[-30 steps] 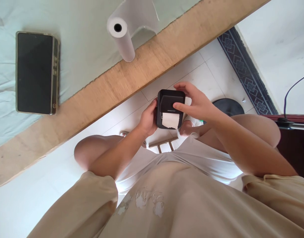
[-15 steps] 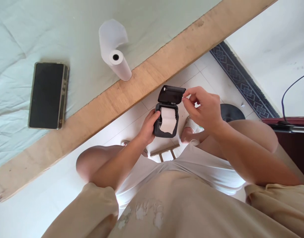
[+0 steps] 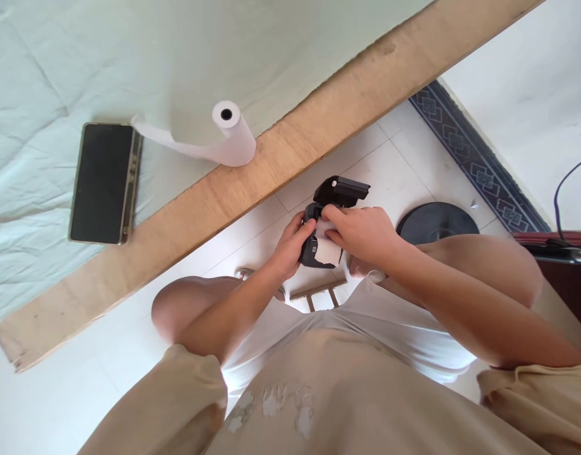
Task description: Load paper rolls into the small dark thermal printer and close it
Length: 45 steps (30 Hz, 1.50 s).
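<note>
The lid of the small black plastic printer (image 3: 328, 221) is now standing fully open, where a second ago it was shut with a paper tab sticking out, and the right hand (image 3: 361, 232), which was lifting that lid half a second ago, is now reaching into the open bay, its fingers curling onto the white paper roll inside (image 3: 327, 249); whether they are pinching it or only pressing on it is hard to tell. The left hand (image 3: 288, 249) is gripping the printer's left side, holding it in the air above the white tiled floor (image 3: 399, 170), just off the wooden front edge of the bed (image 3: 252, 183) and between the person's knees. The roll inside is looking loose and ready to come out. On the pale green sheet (image 3: 129, 57), a spare white paper roll (image 3: 233, 136) is lying right at the front edge, its tail now trailing left toward the dark gold-rimmed phone (image 3: 103, 183), which is lying farther left, well apart from the hands. There is open room below and around the printer; a black round disc (image 3: 437, 221) is lying on the floor to the right, near the right knee.
</note>
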Motion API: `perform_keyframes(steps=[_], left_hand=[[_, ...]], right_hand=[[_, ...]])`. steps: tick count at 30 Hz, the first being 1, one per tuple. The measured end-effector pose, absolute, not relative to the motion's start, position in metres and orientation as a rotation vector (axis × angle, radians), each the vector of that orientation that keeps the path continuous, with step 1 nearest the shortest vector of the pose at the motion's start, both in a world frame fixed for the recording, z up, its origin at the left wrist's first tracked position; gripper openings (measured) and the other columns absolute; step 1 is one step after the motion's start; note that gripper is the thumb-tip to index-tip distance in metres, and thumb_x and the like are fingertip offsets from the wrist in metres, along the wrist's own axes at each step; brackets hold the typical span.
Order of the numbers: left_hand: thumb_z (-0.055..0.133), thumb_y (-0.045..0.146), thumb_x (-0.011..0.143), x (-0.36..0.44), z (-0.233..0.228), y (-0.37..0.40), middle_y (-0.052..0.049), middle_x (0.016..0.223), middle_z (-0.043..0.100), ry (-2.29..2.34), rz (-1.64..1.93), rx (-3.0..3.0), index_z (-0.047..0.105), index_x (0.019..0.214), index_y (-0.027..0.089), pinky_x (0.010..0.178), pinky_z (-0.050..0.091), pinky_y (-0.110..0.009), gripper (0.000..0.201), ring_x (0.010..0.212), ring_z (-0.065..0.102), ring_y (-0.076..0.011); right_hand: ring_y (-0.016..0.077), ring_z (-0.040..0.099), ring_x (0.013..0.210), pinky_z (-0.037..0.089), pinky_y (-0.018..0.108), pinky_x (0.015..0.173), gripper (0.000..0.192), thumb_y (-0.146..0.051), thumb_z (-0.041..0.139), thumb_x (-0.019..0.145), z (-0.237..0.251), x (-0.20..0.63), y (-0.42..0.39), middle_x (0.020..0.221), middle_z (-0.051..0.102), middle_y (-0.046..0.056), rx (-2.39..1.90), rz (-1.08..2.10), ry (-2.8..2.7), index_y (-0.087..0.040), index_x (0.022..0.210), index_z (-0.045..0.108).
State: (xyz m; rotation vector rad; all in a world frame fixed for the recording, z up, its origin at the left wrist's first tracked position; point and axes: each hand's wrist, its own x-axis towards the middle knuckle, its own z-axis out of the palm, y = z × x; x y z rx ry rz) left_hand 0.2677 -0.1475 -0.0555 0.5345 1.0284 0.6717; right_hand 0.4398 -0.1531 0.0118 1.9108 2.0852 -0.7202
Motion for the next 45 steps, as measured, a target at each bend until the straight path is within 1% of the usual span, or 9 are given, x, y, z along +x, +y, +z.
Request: perform_keyframes(steps=[5,10,13,19,24,29,33,41,45], left_hand=[[0.099,0.057,0.075,0.268,-0.054,-0.146,0.0,0.093,0.075,1.057,0.613,0.421,0.07,0.107,0.022,0.075,0.053,-0.029,0.055,0.085,0.07,-0.0189],[0.096,0.05,0.079,0.268,-0.051,-0.142,0.001,0.089,0.075,1.099,0.614,0.322,0.069,0.099,0.022,0.069,0.051,-0.028,0.044,0.079,0.069,-0.0173],[0.096,0.05,0.081,0.267,-0.052,-0.143,-0.001,0.093,0.077,1.097,0.62,0.323,0.07,0.101,0.021,0.071,0.053,-0.028,0.043,0.082,0.071,-0.0185],[0.098,0.051,0.08,0.265,-0.051,-0.149,-0.003,0.097,0.079,1.079,0.618,0.328,0.072,0.105,0.021,0.074,0.053,-0.03,0.047,0.084,0.073,-0.02],[0.099,0.053,0.078,0.261,-0.047,-0.152,-0.001,0.095,0.079,1.055,0.625,0.343,0.071,0.102,0.021,0.072,0.052,-0.028,0.049,0.081,0.071,-0.0173],[0.099,0.058,0.077,0.258,-0.043,-0.154,-0.002,0.097,0.08,1.022,0.616,0.352,0.072,0.105,0.022,0.071,0.053,-0.028,0.053,0.083,0.073,-0.0183],[0.099,0.056,0.08,0.256,-0.04,-0.156,-0.005,0.107,0.083,1.009,0.593,0.334,0.072,0.107,0.023,0.082,0.059,-0.032,0.051,0.094,0.078,-0.0224],[0.096,0.054,0.084,0.256,-0.037,-0.157,-0.008,0.118,0.085,0.951,0.607,0.32,0.073,0.118,0.023,0.087,0.062,-0.035,0.051,0.104,0.081,-0.0265],[0.095,0.053,0.085,0.256,-0.04,-0.157,-0.004,0.102,0.083,0.98,0.638,0.33,0.074,0.109,0.022,0.08,0.057,-0.032,0.044,0.09,0.076,-0.0213]], right_hand=[[0.0228,0.071,0.08,0.032,0.031,0.068,0.043,-0.031,0.065,0.095,0.015,0.454,-0.15,0.102,0.082,0.008,2.017,-0.906,2.058,-0.023,0.137,0.067],[0.0164,0.06,0.069,0.043,0.028,0.061,0.045,-0.042,0.058,0.088,0.015,0.481,-0.151,0.092,0.073,0.004,2.654,-2.109,1.756,-0.024,0.128,0.065],[0.0159,0.06,0.074,0.046,0.028,0.06,0.04,-0.054,0.063,0.092,0.015,0.484,-0.154,0.09,0.069,0.003,2.834,-2.279,1.707,-0.025,0.119,0.067],[0.0195,0.073,0.101,0.063,0.037,0.089,0.03,-0.042,0.078,0.093,0.044,0.472,-0.124,0.118,0.075,0.007,2.664,-1.584,2.639,-0.028,0.115,0.063],[0.0267,0.071,0.128,0.052,0.048,0.121,0.033,-0.026,0.071,0.094,0.07,0.458,-0.046,0.134,0.074,0.008,2.526,-0.61,2.856,-0.024,0.126,0.063],[0.0402,0.064,0.141,0.043,0.065,0.127,0.047,-0.029,0.068,0.098,0.07,0.441,-0.028,0.142,0.071,0.016,2.55,-0.492,2.602,-0.025,0.144,0.058],[0.0355,0.061,0.144,0.045,0.058,0.128,0.058,-0.035,0.062,0.101,0.064,0.413,-0.055,0.149,0.064,0.018,2.37,-0.172,3.047,-0.02,0.156,0.053],[0.0242,0.073,0.116,0.059,0.043,0.108,0.061,-0.019,0.047,0.104,0.061,0.349,-0.051,0.145,0.067,0.011,2.161,-0.761,2.786,-0.026,0.164,0.051],[0.0216,0.073,0.113,0.063,0.036,0.099,0.075,-0.029,0.068,0.089,0.07,0.38,-0.085,0.13,0.073,0.007,2.36,-1.834,2.655,-0.03,0.16,0.045]])
